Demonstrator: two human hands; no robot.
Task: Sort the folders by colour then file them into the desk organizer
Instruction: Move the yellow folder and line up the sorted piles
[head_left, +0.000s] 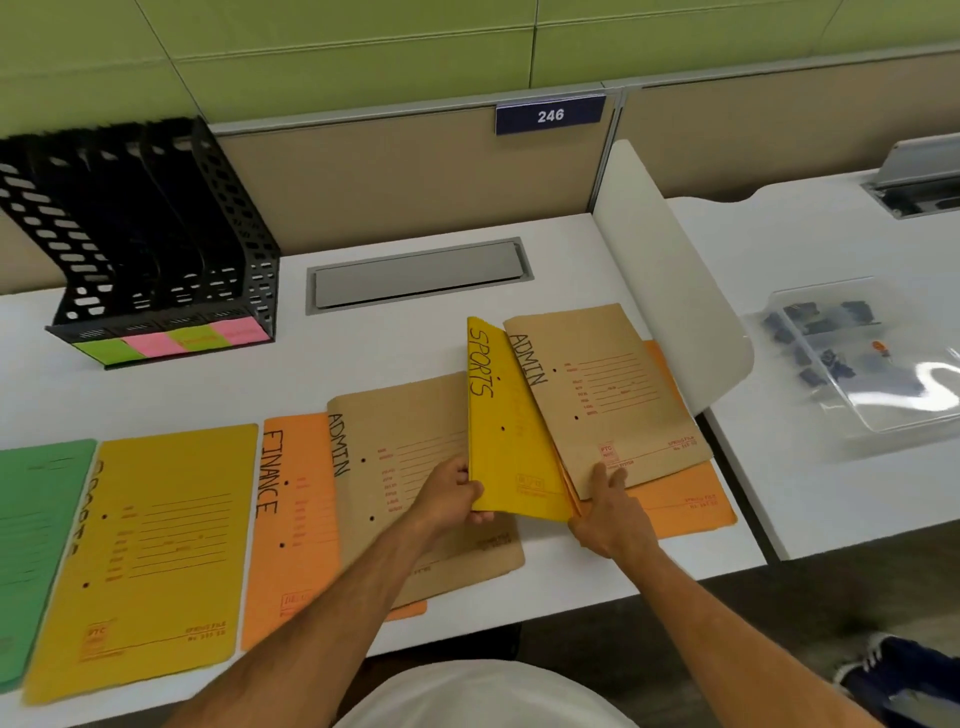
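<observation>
**Folders mid-sort, one yellow file lifted from the stack**

Folders lie in a row along the near edge of the desk (415, 338): a green folder (36, 545) at far left, then a yellow folder (150, 551), an orange FINANCE folder (291, 519) and a brown ADMIN folder (405, 452). To the right, the left hand (452, 499) pinches the near corner of a yellow SPORTS folder (511, 441), fingers curled under it and thumb on top, tilting it up. The right hand (613, 514) presses straight, slightly spread fingers on a second brown ADMIN folder (608, 395), which lies over an orange folder (685, 499). The black organizer (156, 234) stands far left, with nothing visible in its slots.

The risk appears to be drag: pulling the SPORTS folder leftward could sweep the brown one beneath askew, or slide the right stack toward the near desk edge if the pressing hand eases. A corner pinch may also let the folder flop open.
</observation>
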